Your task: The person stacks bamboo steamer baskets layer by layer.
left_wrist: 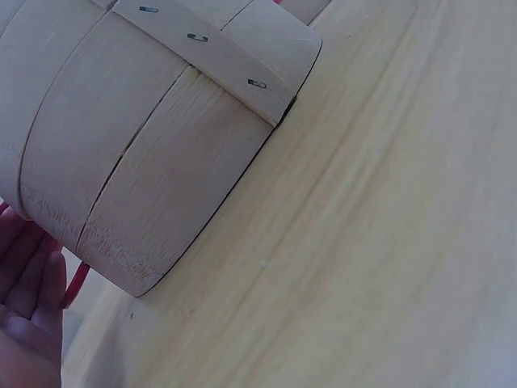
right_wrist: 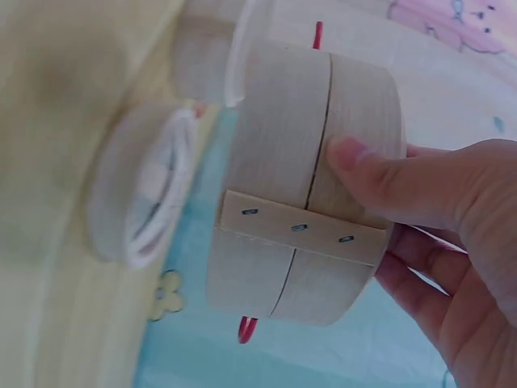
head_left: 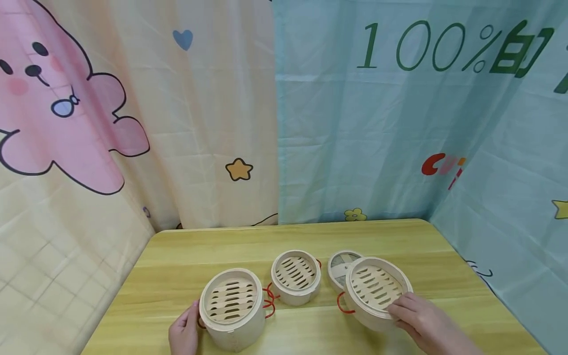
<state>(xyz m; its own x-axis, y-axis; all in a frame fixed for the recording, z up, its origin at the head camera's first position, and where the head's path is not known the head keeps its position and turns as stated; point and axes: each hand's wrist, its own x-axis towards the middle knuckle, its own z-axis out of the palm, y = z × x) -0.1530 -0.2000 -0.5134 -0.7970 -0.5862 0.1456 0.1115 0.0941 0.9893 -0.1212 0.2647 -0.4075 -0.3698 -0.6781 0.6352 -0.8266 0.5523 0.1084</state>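
My right hand [head_left: 421,315] grips the near right rim of a bamboo steamer basket [head_left: 377,286] with a slatted base and red handles. In the right wrist view the thumb presses on its outer wall [right_wrist: 275,145], and the basket is held off the table. My left hand [head_left: 185,330] rests against the left side of a taller bamboo steamer stack [head_left: 232,308], which stands on the table. From the left wrist, the fingers [left_wrist: 28,259] lie along the stack's wall [left_wrist: 153,153], beside a red handle.
A smaller steamer basket [head_left: 296,278] stands between the two hands, close to the tall stack's red handles. A round steamer lid [head_left: 339,266] lies behind the held basket, partly covered by it. Printed curtains [head_left: 337,138] close off the wooden table's [head_left: 186,251] back and sides.
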